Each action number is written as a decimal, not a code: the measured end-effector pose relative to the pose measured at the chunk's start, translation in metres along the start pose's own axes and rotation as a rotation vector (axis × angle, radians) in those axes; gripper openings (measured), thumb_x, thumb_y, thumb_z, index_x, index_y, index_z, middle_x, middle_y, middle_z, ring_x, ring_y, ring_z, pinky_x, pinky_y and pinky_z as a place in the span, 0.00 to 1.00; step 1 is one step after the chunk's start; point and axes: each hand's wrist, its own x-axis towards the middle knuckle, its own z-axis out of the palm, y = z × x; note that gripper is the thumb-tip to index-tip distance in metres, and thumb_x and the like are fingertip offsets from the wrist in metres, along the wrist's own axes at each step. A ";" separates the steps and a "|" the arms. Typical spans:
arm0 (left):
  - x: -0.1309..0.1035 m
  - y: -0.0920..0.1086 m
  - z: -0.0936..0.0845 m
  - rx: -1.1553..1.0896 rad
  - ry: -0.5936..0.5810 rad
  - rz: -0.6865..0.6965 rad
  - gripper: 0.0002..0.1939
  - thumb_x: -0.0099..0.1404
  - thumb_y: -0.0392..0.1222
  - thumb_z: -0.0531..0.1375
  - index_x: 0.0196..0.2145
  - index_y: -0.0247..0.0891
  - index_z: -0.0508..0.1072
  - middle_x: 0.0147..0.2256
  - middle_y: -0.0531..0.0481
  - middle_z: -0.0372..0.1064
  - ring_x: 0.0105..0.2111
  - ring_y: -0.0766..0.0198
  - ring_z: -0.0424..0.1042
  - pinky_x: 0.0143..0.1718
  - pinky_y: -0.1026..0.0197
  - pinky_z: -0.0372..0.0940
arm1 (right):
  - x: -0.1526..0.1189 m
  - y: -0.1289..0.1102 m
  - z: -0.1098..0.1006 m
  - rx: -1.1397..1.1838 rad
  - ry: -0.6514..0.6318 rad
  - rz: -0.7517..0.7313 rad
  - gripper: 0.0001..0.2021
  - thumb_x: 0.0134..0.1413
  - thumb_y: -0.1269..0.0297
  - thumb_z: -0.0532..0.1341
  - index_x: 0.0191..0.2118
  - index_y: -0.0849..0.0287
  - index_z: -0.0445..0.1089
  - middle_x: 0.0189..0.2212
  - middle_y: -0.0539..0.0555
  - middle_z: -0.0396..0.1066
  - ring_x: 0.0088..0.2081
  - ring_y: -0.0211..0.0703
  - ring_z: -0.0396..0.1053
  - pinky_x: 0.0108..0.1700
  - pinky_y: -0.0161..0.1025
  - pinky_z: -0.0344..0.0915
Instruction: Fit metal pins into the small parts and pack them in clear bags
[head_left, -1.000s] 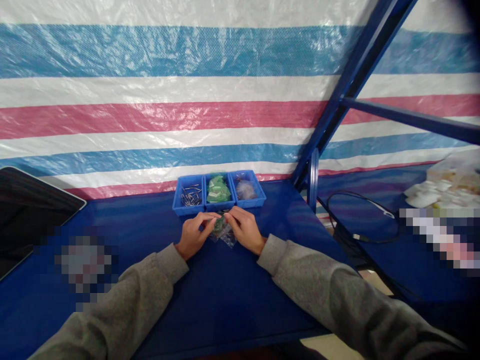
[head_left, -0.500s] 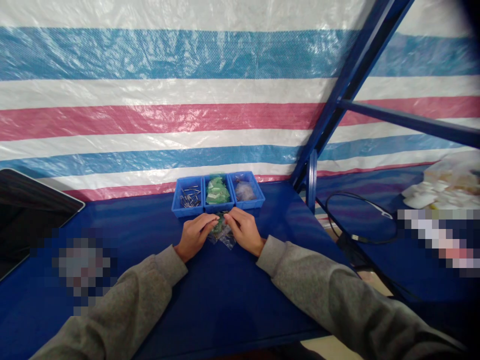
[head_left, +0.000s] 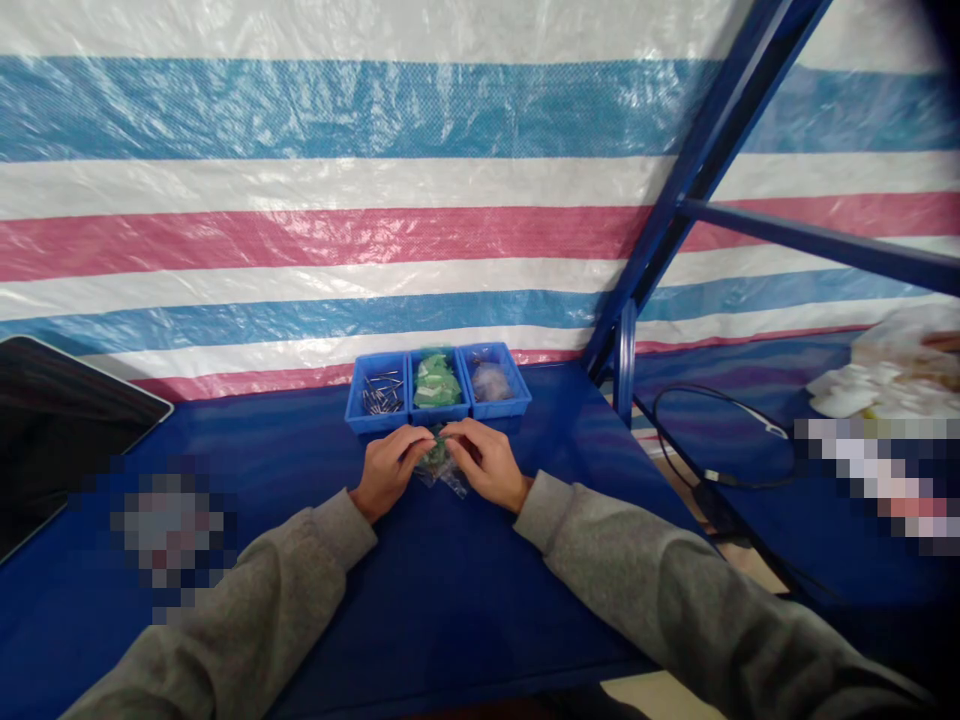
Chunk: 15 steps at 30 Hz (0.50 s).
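Between my two hands, over the blue table, is a small clear plastic bag [head_left: 450, 480] with something green showing in it. The fingers of my left hand [head_left: 394, 465] are pinched closed on the bag's left upper side. My right hand [head_left: 485, 462] pinches its right upper edge, thumb against fingers. Just beyond them stand three blue bins side by side. The left bin [head_left: 356, 408] holds thin metal pieces [head_left: 384, 395], the middle one green packets [head_left: 436, 382], the right one clear plastic bags [head_left: 491, 383]. My fingertips partly hide the bag's top.
A dark flat screen [head_left: 67, 440] with a pale edge lies at the left. Blue metal posts [head_left: 625, 365] rise at the right, beside a looped black cable [head_left: 667, 450]. On the table further right is a translucent plastic bag [head_left: 892, 365] with pale items. Striped sheeting hangs behind.
The fingers of my right hand have shifted slightly left over the top of the bag. My left hand stays nearly in place. At the far right edge, a hand appears by the translucent bag.
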 end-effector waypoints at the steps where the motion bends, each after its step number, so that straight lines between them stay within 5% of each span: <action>1: 0.000 0.000 0.000 0.002 -0.008 0.002 0.04 0.64 0.38 0.56 0.34 0.37 0.71 0.30 0.52 0.71 0.29 0.69 0.71 0.34 0.68 0.64 | 0.000 0.000 0.000 0.002 -0.004 -0.002 0.09 0.59 0.65 0.52 0.43 0.58 0.67 0.34 0.54 0.70 0.35 0.41 0.67 0.40 0.37 0.63; 15: 0.002 0.004 -0.003 -0.053 0.029 -0.049 0.06 0.61 0.37 0.59 0.37 0.37 0.72 0.33 0.50 0.72 0.30 0.68 0.71 0.34 0.66 0.65 | 0.001 0.001 0.000 -0.021 0.019 0.031 0.09 0.61 0.65 0.51 0.35 0.59 0.68 0.29 0.53 0.67 0.32 0.40 0.65 0.36 0.36 0.61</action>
